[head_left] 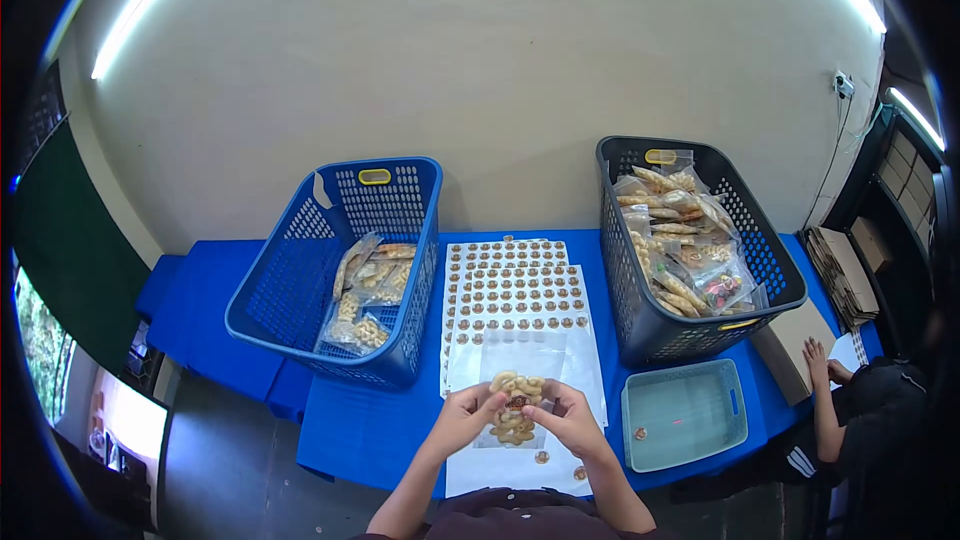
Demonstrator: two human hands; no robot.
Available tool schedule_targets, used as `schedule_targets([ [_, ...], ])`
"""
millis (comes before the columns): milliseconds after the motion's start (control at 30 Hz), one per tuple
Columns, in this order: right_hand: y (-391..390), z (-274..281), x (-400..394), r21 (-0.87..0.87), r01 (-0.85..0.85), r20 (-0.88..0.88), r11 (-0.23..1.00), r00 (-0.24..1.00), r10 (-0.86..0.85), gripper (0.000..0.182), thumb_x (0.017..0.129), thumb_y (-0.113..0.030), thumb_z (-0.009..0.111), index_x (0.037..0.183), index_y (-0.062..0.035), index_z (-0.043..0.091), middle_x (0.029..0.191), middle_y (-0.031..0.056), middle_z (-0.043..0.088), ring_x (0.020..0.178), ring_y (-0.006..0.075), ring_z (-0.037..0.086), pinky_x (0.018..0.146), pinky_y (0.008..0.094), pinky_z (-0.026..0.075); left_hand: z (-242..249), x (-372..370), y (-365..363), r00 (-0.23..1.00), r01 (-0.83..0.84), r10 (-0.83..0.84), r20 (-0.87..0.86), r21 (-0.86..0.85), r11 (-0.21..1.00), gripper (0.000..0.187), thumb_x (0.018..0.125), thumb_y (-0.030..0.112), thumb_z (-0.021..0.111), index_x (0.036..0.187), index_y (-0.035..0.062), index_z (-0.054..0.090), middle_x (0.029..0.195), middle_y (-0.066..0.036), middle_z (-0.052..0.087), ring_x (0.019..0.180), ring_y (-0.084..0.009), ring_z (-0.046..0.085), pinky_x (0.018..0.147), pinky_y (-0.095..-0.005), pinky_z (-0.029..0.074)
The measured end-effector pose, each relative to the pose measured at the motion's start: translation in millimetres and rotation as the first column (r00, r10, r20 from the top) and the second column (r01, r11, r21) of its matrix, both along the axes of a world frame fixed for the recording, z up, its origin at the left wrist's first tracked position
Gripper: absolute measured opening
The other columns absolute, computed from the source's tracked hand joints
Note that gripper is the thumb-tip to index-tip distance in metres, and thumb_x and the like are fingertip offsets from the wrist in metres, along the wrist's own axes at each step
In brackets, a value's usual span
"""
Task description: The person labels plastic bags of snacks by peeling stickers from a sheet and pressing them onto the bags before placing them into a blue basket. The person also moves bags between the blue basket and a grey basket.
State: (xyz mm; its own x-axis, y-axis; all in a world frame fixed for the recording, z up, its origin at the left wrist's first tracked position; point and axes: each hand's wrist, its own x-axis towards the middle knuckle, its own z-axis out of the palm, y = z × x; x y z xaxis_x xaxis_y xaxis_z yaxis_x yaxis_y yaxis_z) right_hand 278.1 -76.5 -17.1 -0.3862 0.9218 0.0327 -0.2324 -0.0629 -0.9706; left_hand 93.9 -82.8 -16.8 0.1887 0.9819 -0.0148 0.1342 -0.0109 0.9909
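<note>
A clear bag of pale, ring-like snacks [514, 430] is held between both hands over sheets of stickers, with a round brown sticker [516, 403] on its front. My left hand [468, 420] grips the bag's left side, its thumb near the sticker. On the right side, my right hand [570, 422] holds the bag, thumb also close to the sticker. Under and beyond the hands lie white sheets [590, 360] with rows of round brown stickers. Two loose-looking round stickers show near the front edge of the sheet.
A blue basket [290, 340] with several snack bags stands at left; a fuller dark basket [640, 325] at right. A pale green tray [735, 430] holds a round sticker. At far right, another person's hands [820, 365] touch a cardboard box [785, 350].
</note>
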Motion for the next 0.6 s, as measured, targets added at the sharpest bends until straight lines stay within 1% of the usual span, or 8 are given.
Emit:
schedule_targets([
  [33,-1.4,-0.6,-2.1,-0.022,0.006,-0.022,1.000,1.000,-0.007,0.028,0.078,-0.006,0.060,0.103,0.0034,0.052,0.093,0.0067,0.057,0.086,0.0122,0.055,0.074,0.0250,0.045,3.3,2.9,1.1,0.982,-0.030,0.025,0.185,0.025,0.999,0.030,0.086,0.027,0.054,0.094,-0.0006,0.061,0.072,-0.002,0.061,0.064,-0.0033,0.053,0.056,-0.0202,0.044],
  [133,-5.4,-1.0,-8.9,-0.066,-0.022,-0.072,0.998,0.997,0.017,0.026,0.078,-0.007,0.061,0.101,0.0020,0.053,0.093,0.0060,0.057,0.084,0.0109,0.055,0.073,0.0243,0.044,25.1,-0.3,8.2,0.985,-0.145,0.165,-0.052,0.276,0.950,0.030,0.086,0.027,0.054,0.095,-0.0010,0.062,0.072,-0.005,0.062,0.066,-0.0050,0.056,0.058,-0.0206,0.045],
  [167,-6.3,0.8,-11.7,-0.022,-0.012,-0.043,1.000,0.999,0.011,0.025,0.078,-0.008,0.061,0.099,0.0015,0.054,0.092,0.0057,0.058,0.083,0.0103,0.055,0.073,0.0239,0.044,26.0,-2.6,12.9,0.976,-0.195,0.215,-0.027,0.324,0.926,0.027,0.086,0.023,0.053,0.091,-0.0026,0.061,0.072,-0.008,0.063,0.068,-0.0085,0.059,0.060,-0.0213,0.047],
  [267,-7.2,5.0,-21.3,0.062,0.027,0.008,0.998,1.000,-0.027,0.021,0.078,-0.009,0.062,0.096,0.0006,0.055,0.089,0.0049,0.059,0.081,0.0086,0.055,0.072,0.0228,0.043,31.9,-5.1,17.4,0.959,-0.273,0.242,0.147,0.247,0.930,0.024,0.087,0.019,0.052,0.085,-0.0038,0.061,0.070,-0.008,0.062,0.067,-0.0103,0.060,0.060,-0.0217,0.047],
  [333,-7.3,2.1,-27.1,0.043,0.073,-0.001,0.996,0.997,-0.073,0.019,0.078,-0.008,0.062,0.094,0.0008,0.055,0.086,0.0045,0.060,0.080,0.0078,0.055,0.071,0.0219,0.043,36.9,2.2,14.9,0.947,-0.317,0.287,0.144,0.281,0.906,0.024,0.087,0.016,0.051,0.080,-0.0044,0.060,0.069,-0.008,0.062,0.066,-0.0108,0.060,0.060,-0.0219,0.047],
  [433,-2.8,4.6,-23.5,0.125,0.083,0.133,0.989,0.986,-0.100,0.018,0.079,-0.010,0.062,0.092,0.0001,0.056,0.083,0.0033,0.060,0.078,0.0077,0.055,0.072,0.0220,0.043,30.4,9.3,15.4,0.904,-0.399,0.322,0.282,0.284,0.872,0.024,0.088,0.015,0.049,0.078,-0.0038,0.059,0.068,-0.007,0.061,0.065,-0.0111,0.060,0.061,-0.0217,0.047],
  [533,2.1,2.2,-19.4,0.186,0.066,0.132,0.980,0.987,-0.092,0.021,0.078,-0.015,0.063,0.092,0.0001,0.058,0.086,0.0046,0.061,0.077,0.0082,0.055,0.071,0.0230,0.043,30.9,14.2,13.8,0.827,-0.464,0.335,0.452,0.211,0.861,0.024,0.089,0.014,0.048,0.077,-0.0035,0.058,0.068,-0.006,0.060,0.064,-0.0107,0.059,0.061,-0.0220,0.047],
  [600,3.9,2.7,-13.9,0.138,0.028,0.061,0.990,0.997,-0.037,0.023,0.077,-0.015,0.064,0.093,-0.0009,0.058,0.086,0.0047,0.061,0.075,0.0092,0.055,0.071,0.0240,0.043,34.0,4.8,16.6,0.799,-0.498,0.361,0.480,0.194,0.845,0.023,0.088,0.014,0.048,0.076,-0.0031,0.058,0.069,-0.006,0.060,0.064,-0.0103,0.058,0.060,-0.0222,0.046],
])
